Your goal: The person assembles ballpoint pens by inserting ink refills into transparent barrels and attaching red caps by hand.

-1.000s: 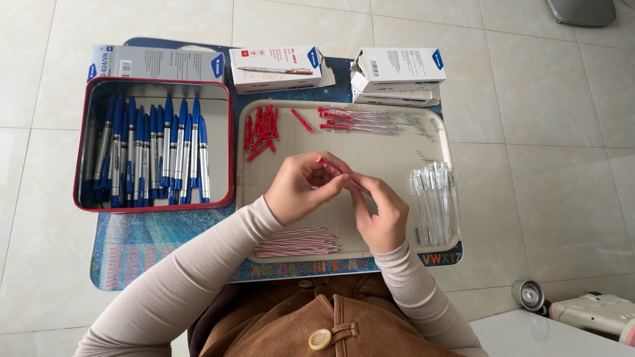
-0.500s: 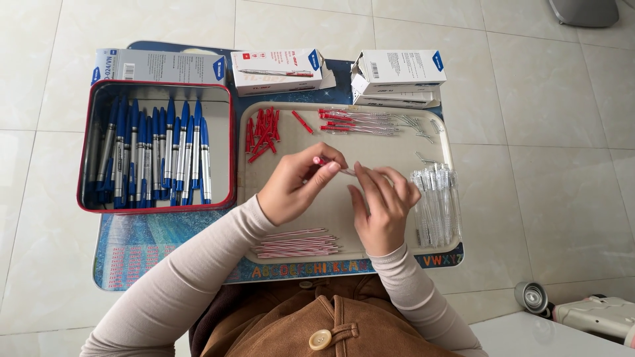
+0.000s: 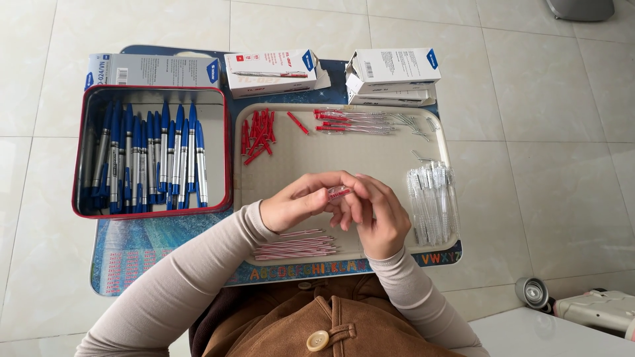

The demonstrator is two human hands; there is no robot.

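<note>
Both hands meet over the middle of a beige tray (image 3: 317,155). My left hand (image 3: 301,201) pinches a small red pen part (image 3: 338,192) at its fingertips. My right hand (image 3: 378,218) is curled against it from the right, its fingers touching the same part. Below my hands lies a bundle of thin red refills (image 3: 294,246). Clear pen barrels (image 3: 433,201) lie in a row at the tray's right. Red caps (image 3: 258,134) are piled at the tray's top left.
A red tin (image 3: 83,158) with several blue pens (image 3: 149,158) stands left of the tray. Three pen boxes (image 3: 271,71) line the back of a small blue table (image 3: 152,251). More red-tipped pieces (image 3: 354,121) lie at the tray's top. White tile floor surrounds it.
My hands were apart half a second ago, the right over the clear barrels. They have come together at the tray's middle and lower, both on the red part.
</note>
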